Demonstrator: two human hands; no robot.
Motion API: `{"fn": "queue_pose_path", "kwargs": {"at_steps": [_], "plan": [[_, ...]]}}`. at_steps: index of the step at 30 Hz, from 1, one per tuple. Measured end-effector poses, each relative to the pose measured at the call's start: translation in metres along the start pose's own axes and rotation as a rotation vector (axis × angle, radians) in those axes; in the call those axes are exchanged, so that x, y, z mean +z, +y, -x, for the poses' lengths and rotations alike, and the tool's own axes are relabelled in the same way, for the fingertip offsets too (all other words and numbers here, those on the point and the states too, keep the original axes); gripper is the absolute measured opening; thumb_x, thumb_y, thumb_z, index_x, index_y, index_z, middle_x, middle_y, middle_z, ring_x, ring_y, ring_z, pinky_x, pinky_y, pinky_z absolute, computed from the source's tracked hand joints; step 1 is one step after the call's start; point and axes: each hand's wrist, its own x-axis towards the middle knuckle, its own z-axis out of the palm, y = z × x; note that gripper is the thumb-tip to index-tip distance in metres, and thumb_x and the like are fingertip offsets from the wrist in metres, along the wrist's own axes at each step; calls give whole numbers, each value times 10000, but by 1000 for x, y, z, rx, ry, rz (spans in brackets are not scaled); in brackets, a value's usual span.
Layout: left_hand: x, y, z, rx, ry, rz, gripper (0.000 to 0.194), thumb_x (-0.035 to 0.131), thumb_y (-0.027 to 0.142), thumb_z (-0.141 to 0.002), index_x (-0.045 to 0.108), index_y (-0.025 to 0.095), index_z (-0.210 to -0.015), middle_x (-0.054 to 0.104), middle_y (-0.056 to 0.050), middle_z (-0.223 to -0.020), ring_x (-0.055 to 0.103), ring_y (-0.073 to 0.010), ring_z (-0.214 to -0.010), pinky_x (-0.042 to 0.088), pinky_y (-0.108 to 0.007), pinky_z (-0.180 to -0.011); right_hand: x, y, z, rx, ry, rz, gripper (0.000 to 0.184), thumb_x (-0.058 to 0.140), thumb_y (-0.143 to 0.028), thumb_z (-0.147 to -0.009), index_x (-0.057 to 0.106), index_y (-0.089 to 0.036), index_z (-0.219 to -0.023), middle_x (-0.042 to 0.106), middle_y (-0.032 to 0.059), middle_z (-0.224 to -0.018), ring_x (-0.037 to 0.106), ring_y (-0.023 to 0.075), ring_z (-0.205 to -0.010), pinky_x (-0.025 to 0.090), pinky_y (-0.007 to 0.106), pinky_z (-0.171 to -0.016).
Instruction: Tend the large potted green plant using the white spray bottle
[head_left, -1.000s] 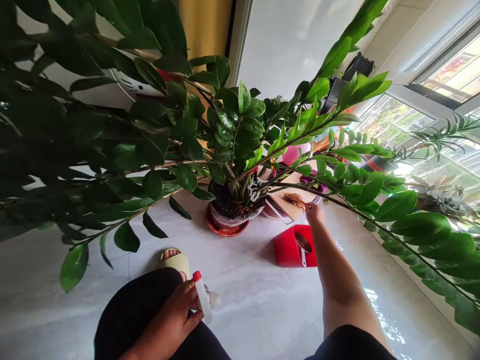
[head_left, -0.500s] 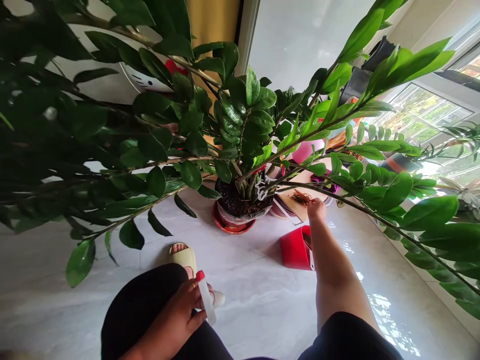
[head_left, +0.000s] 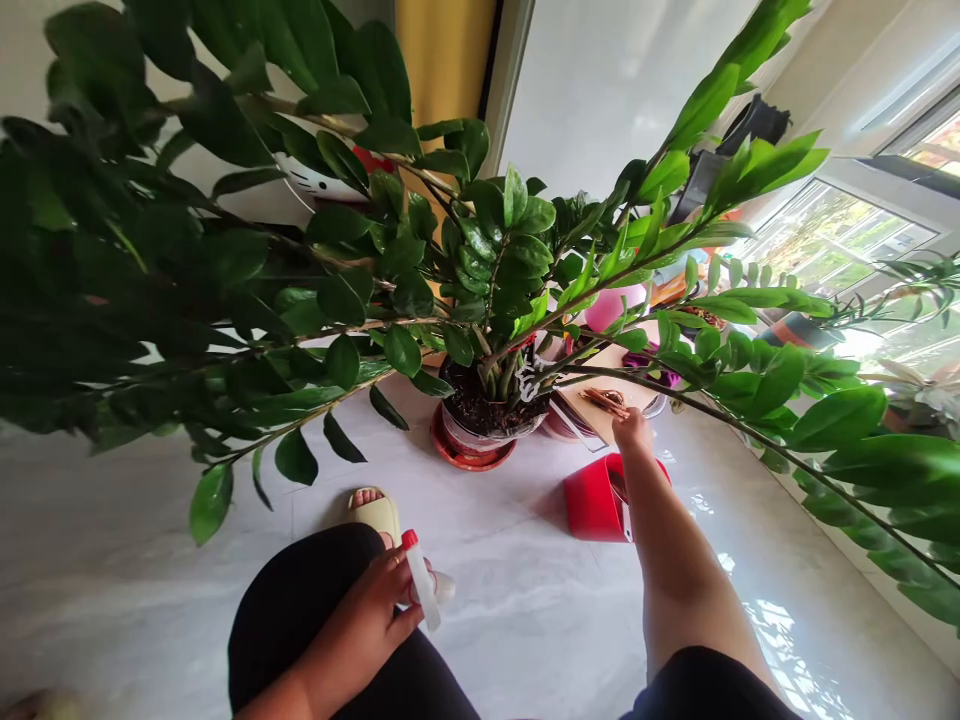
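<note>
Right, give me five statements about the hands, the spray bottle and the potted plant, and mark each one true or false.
1. The left hand holds a white spray bottle with a red top. True.
2. The right hand rests on the knee. False: it is stretched out toward the brown card beside the plant.
3. The potted plant stands on a red saucer. True.
4. The red box lies on a shelf. False: it lies on the pale tiled floor.
5. The visible foot wears a black boot. False: it wears a pale yellow slipper.
</note>
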Motion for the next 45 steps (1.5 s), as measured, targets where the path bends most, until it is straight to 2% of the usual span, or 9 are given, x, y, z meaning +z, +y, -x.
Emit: {"fn": "queue_pose_path", "kwargs": {"at_steps": [3, 6, 11, 15, 20, 24, 30, 38, 45], "plan": [[-1, 1, 0, -12, 6, 17, 132, 682, 344, -904, 746, 250, -971, 752, -92, -1121, 698, -283, -1006, 620, -429, -929, 2, 1, 22, -38, -19, -27, 460, 574, -253, -968, 612, -124, -1408, 750, 175, -1171, 722, 294, -1048, 543, 354, -858], [-2, 1, 0, -17, 21, 18, 123, 685, 326, -897, 744, 248, -971, 752, -88, -1088, 691, -287, -1018, 605, -431, -941, 13, 1, 61, -102, -81, -65, 418, 581, -275, -974, 636, -129, -1362, 772, 132, -1032, 728, 263, -984, 536, 321, -824], [-3, 0, 4, 14, 44, -14, 123, 678, 291, -901, 743, 257, -1000, 745, -72, -1102, 693, -294, -1056, 573, -466, -997, 48, 1, 164, -286, -223, -125, 221, 551, -213, -985, 750, -163, -1066, 770, 91, -905, 695, 196, -824, 464, 256, -744], [-4, 1, 8, 65, 53, -19, 138, 684, 291, -909, 740, 259, -1031, 752, -68, -1099, 704, -287, -1054, 581, -446, -966, 76, -4, 251, -439, -348, -177, 254, 578, -216, -1004, 699, -189, -782, 702, 32, -716, 626, 159, -674, 387, 241, -652], [-5, -2, 13, 79, 65, -39, 142, 688, 305, -911, 741, 243, -1027, 753, -76, -1105, 705, -287, -1066, 577, -456, -975, 93, -17, 313, -541, -426, -259, 243, 579, -141, -992, 680, -188, -777, 704, 19, -725, 615, 147, -665, 353, 238, -630], [-5, -8, 16, 54, 68, -88, 200, 688, 362, -907, 752, 223, -1036, 758, -96, -1124, 706, -300, -1073, 585, -485, -994, 96, -35, 327, -594, -452, -323, 222, 561, -109, -989, 713, -196, -852, 750, 34, -818, 660, 162, -741, 379, 242, -670], [-10, -8, 15, 50, 28, -150, 314, 673, 449, -929, 758, 204, -1106, 771, -133, -1187, 709, -318, -1149, 574, -524, -1066, 96, -56, 324, -625, -475, -390, 209, 570, -122, -991, 737, -201, -894, 770, 51, -870, 682, 179, -783, 404, 252, -695], [-11, -3, 14, 70, 40, -186, 324, 681, 501, -941, 776, 229, -1089, 786, -131, -1194, 721, -319, -1177, 587, -500, -1070, 101, -54, 323, -573, -517, -446, 213, 579, -95, -974, 755, -191, -903, 768, 46, -844, 678, 178, -765, 397, 252, -679], [-8, -13, 13, 78, 31, -213, 284, 698, 427, -922, 775, 240, -1121, 785, -117, -1208, 716, -309, -1199, 544, -499, -1135, 103, -51, 317, -543, -546, -492, 215, 576, -80, -970, 752, -184, -903, 737, 27, -778, 661, 168, -726, 416, 235, -673]]}}
